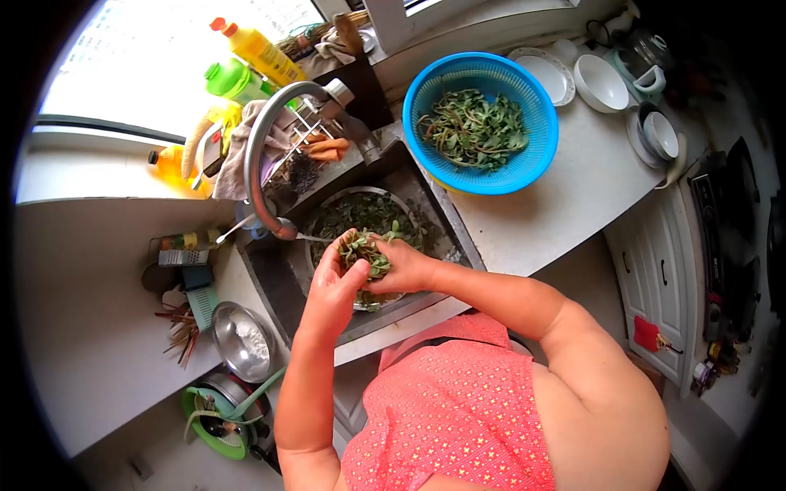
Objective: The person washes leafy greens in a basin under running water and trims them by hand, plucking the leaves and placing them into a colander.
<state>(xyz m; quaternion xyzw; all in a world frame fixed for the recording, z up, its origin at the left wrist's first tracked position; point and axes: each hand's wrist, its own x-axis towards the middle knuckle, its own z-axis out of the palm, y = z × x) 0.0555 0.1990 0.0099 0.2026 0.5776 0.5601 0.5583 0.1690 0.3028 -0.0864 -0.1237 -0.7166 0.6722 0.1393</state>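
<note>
Window light falls across the pale counter (565,225), where a blue basket (538,135) of picked greens (479,131) stands beside the sink (270,282). I hold a bunch of stems (367,252) over the round basin (354,191) in the sink, which has loose leaves (352,214) in it. My left hand (334,282) curls around the bunch, thumb against it; my right hand (405,266) grips its other side. The curved faucet (260,159) sends a thin stream toward my left fingers.

A white bowl (602,84) stands beside a white plate (544,74).
</note>
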